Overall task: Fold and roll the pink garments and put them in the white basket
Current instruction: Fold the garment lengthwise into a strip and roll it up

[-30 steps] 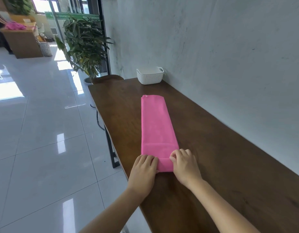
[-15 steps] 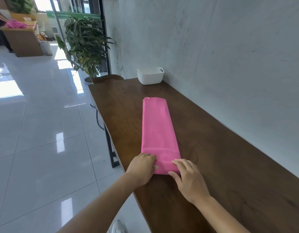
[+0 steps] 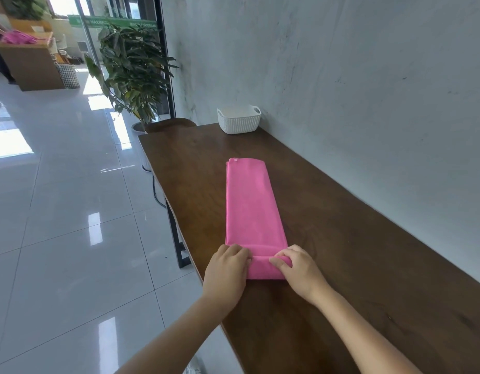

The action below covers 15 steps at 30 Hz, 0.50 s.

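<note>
Both hands grip the near end of the pink garment [image 3: 251, 206], the end farthest from the white basket [image 3: 239, 122]. In the head view, the left hand [image 3: 228, 268] curls its fingers over the left side of the started roll, and the right hand [image 3: 298, 271] curls its fingers over the right side. The garment lies flat on the table [image 3: 368, 252] as a narrow folded strip. Its long axis points from the hands almost straight at the basket, and its far end stops well short of the basket. The roll lies crosswise to that axis, so the coming move is judged to be a roll directly toward the basket, with both hands equally near.
</note>
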Each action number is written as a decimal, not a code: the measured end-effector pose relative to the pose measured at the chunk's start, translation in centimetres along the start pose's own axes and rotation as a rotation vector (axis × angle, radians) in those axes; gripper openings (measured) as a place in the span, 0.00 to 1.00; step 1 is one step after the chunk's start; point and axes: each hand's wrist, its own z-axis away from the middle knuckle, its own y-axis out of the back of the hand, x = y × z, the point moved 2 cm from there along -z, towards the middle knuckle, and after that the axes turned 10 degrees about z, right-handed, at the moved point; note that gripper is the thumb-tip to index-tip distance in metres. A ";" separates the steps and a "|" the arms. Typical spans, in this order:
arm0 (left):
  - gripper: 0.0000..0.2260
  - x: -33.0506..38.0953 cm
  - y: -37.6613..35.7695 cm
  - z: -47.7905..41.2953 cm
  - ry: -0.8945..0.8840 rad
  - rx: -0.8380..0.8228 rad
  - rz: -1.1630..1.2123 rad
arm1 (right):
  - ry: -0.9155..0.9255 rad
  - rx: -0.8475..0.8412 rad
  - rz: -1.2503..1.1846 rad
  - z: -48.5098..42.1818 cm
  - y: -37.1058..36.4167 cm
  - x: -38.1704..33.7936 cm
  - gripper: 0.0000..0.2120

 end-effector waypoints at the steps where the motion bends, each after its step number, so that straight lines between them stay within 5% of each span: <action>1: 0.07 -0.1 -0.3 0.4 -0.065 0.025 -0.039 | -0.018 -0.018 -0.008 -0.4 0.0 0.0 0.13; 8: 0.25 -1.4 -1.4 0.9 -0.173 -0.017 -0.232 | -0.054 0.061 0.111 -1.8 0.5 -1.1 0.12; 15: 0.16 -2.1 -1.3 -0.2 -0.232 -0.085 -0.283 | 0.225 0.569 0.520 0.1 -0.7 -1.2 0.16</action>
